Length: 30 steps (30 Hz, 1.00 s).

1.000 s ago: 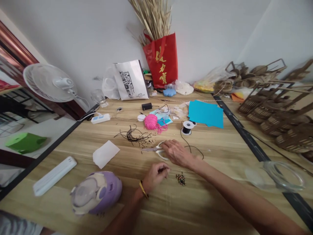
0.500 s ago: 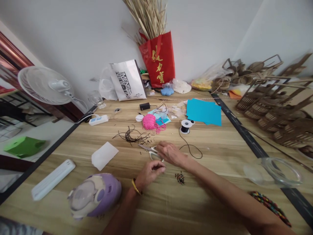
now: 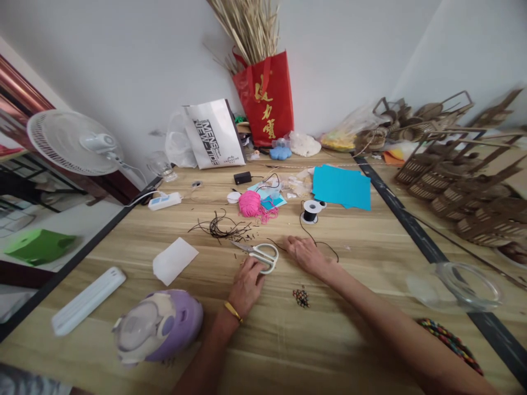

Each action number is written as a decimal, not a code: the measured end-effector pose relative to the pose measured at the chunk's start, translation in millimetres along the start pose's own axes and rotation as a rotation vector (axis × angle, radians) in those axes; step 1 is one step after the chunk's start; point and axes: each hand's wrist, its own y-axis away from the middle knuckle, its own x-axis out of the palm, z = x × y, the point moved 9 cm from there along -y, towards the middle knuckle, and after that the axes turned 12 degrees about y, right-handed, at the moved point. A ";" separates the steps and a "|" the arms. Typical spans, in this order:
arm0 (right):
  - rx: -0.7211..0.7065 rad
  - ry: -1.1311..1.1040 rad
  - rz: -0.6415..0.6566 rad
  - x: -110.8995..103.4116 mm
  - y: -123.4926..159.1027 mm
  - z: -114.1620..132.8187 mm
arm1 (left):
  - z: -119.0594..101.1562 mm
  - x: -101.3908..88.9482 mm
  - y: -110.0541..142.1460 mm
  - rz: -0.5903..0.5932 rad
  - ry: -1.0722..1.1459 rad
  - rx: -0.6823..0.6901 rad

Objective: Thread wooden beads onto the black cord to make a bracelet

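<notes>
The white scissors (image 3: 263, 258) are touched by the left hand (image 3: 246, 285). The black cord (image 3: 325, 244) is touched by the right hand (image 3: 307, 257). A pink yarn ball (image 3: 249, 203) and a spool (image 3: 310, 211) can be seen farther back. Small beads (image 3: 301, 298) are heaped near the right arm.

A bare strip of counter (image 3: 267, 340) is left at bottom centre, bounded on the left by the purple-and-cream device (image 3: 160, 327) and closed above by the bead pile (image 3: 301, 298). At centre, passage is obstructed by the scissors (image 3: 263, 257); above them, by the pink yarn (image 3: 250, 203) and the spool (image 3: 310, 211).
</notes>
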 end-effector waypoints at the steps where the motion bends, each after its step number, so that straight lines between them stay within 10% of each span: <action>1: 0.006 0.005 -0.002 -0.1 0.4 -1.6 | 0.2 1.3 -0.3 0.010 -0.011 0.004; 30: 0.085 -0.027 -0.037 -2.2 42.4 -17.4 | -33.0 -5.9 -5.0 -0.203 0.030 0.259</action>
